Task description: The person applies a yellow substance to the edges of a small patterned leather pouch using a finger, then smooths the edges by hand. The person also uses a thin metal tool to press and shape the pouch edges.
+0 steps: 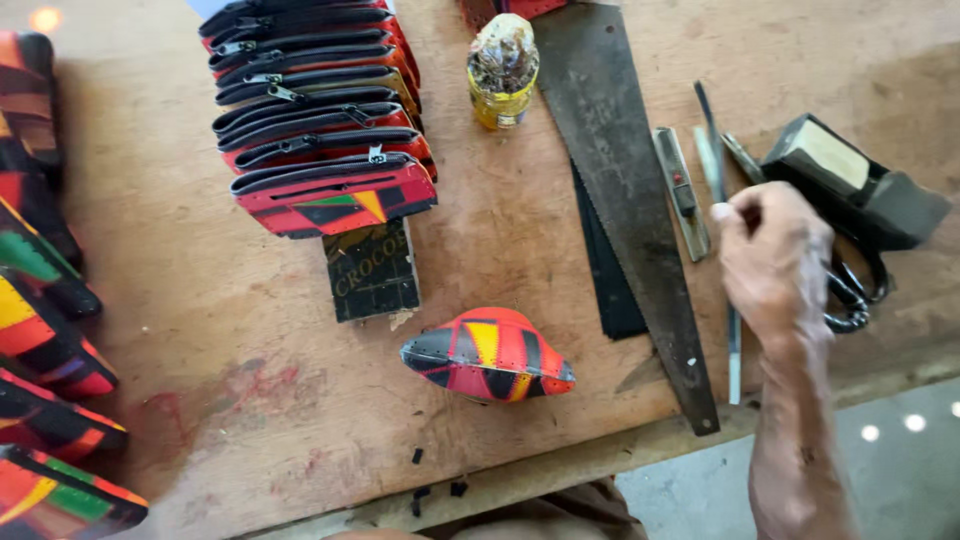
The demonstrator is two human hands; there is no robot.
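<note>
My right hand [775, 262] reaches in from the lower right over the tools on the wooden workbench [200, 250]. Its fingers are curled around a thin, long metal tool [735, 360], with the thumb on the shaft; the palm is hidden. Black scissors handles [855, 300] lie just right of the hand. A small patchwork pouch [490, 355] in red, yellow and black sits alone at the bench's centre front, well left of the hand. My left hand is not in view.
A hand saw [625, 190] lies diagonally beside the hand, next to a utility knife [682, 190]. A black box [850, 180] stands at the right. A row of zipped pouches [320, 110], a yellow jar [502, 70], a dark block [372, 270] and more pouches [40, 300] fill the left.
</note>
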